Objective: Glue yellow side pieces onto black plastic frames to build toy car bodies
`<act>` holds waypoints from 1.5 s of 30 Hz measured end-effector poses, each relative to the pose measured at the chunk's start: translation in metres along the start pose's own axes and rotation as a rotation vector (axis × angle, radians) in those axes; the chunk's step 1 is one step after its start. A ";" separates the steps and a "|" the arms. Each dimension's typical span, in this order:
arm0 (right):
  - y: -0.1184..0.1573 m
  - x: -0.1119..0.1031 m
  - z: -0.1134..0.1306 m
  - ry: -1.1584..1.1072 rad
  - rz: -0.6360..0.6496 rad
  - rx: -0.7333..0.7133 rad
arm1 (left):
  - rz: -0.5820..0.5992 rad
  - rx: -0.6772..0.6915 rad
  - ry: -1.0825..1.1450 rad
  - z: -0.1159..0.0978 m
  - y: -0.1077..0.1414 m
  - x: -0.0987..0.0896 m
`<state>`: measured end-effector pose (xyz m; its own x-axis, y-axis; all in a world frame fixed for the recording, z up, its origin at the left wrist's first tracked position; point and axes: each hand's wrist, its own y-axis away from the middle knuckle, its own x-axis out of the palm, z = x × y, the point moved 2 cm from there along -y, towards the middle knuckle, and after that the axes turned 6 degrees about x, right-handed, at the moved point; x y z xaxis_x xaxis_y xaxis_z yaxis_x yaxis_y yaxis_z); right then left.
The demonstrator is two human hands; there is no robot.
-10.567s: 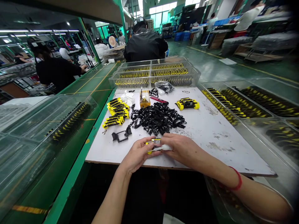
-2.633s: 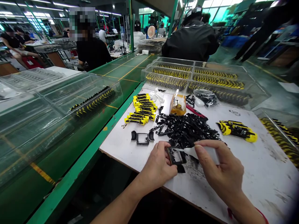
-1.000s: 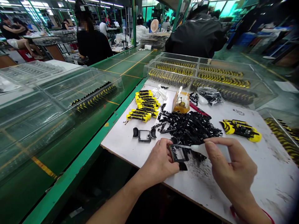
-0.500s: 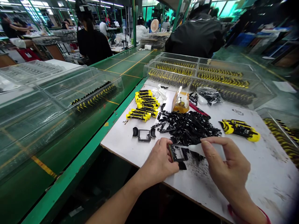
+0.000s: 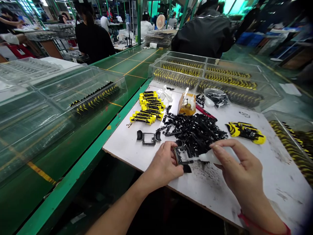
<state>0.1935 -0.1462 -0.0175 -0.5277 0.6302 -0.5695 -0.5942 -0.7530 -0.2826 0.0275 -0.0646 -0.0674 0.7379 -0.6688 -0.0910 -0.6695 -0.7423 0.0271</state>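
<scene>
My left hand (image 5: 166, 163) grips the left side of a black frame part (image 5: 183, 154) near the front edge of the white board (image 5: 210, 186). Between the thumb and fingers of my right hand (image 5: 237, 163) is a translucent white bottle (image 5: 207, 157), its thin tip pointing left over the lower part of that frame. A second black frame (image 5: 148, 138) with curved ends lies to the left. Behind my hands spreads a pile of black parts (image 5: 195, 130). Yellow-and-black pieces (image 5: 148, 107) are stacked at the board's left, others (image 5: 245, 132) at its right.
An orange block (image 5: 187, 103), a red tool (image 5: 206, 112) and a plastic bag of black parts (image 5: 216, 97) lie behind the pile. Clear trays (image 5: 205, 69) stand beyond; another tray (image 5: 97, 75) sits left on the green bench (image 5: 135, 67). People sit further back.
The bottle's tip has shifted from the upper edge of the held frame to its lower part. The whole view has moved slightly; both hands keep their hold.
</scene>
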 end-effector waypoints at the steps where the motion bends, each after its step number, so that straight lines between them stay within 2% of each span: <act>1: 0.000 0.000 0.000 0.001 0.024 0.020 | 0.000 0.000 -0.002 0.000 0.000 0.000; 11: -0.002 0.001 0.006 0.024 0.119 0.064 | 0.004 0.006 0.004 0.000 0.001 0.000; 45: -0.001 0.001 0.005 0.030 0.105 0.002 | 0.001 0.015 0.019 0.001 0.001 -0.001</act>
<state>0.1905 -0.1444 -0.0139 -0.5686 0.5416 -0.6192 -0.5375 -0.8144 -0.2188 0.0258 -0.0643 -0.0686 0.7387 -0.6701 -0.0722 -0.6712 -0.7412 0.0118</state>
